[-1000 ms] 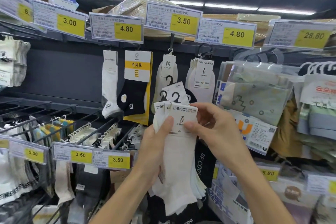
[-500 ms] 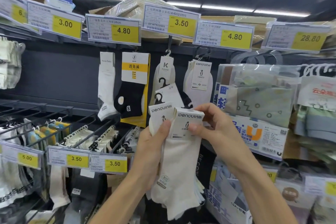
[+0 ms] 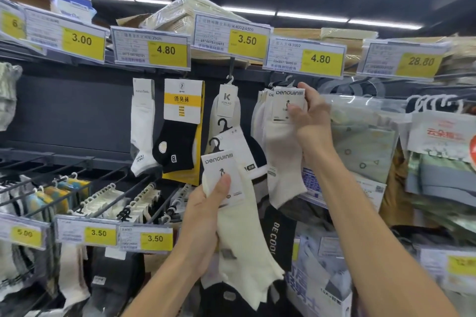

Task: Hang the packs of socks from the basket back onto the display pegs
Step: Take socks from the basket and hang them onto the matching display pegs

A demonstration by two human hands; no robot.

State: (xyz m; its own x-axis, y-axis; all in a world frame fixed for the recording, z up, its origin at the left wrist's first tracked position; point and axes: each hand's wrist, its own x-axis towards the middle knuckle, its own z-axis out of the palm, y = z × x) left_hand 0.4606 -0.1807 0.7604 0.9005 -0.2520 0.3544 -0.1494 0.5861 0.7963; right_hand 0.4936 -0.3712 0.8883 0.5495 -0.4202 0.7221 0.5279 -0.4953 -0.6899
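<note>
- Sock pack (image 3: pixel 284 121), cream with a white penguin-logo card, is held high at the upper row of the rack, right in front of the matching cream packs (image 3: pixel 259 113) that hang there.
- Its top edge sits just under the 4.80 price tag (image 3: pixel 304 58). The fingers cover that spot, so it cannot be told whether the pack is hooked on the peg.
- The right hand (image 3: pixel 313 123) clamps this pack, with the thumb (image 3: pixel 293 113) pressed on the card's face and the fingers curled round behind its top.
- A bundle of sock packs (image 3: pixel 244 234) is lower down, at the middle of the view, with cream ones in front and dark ones behind. Black hangers (image 3: pixel 219 140) stick up above its cards.
- The left hand (image 3: pixel 203 219) grips that bundle from the left side, its thumb (image 3: pixel 223 183) lying on the front penguin card.
- Left of the matching packs hangs a pale pack with a K card (image 3: pixel 226 104). Next along are a black sock on a yellow-backed card (image 3: pixel 180 136) and a white sock (image 3: pixel 141 134).
- To the right hang clear plastic bags of patterned goods (image 3: pixel 360 141) under a 28.80 tag (image 3: pixel 401 62).
- Lower left, long wire pegs (image 3: pixel 103 198) carry rows of small hangers above 3.50 tags (image 3: pixel 145 238).
</note>
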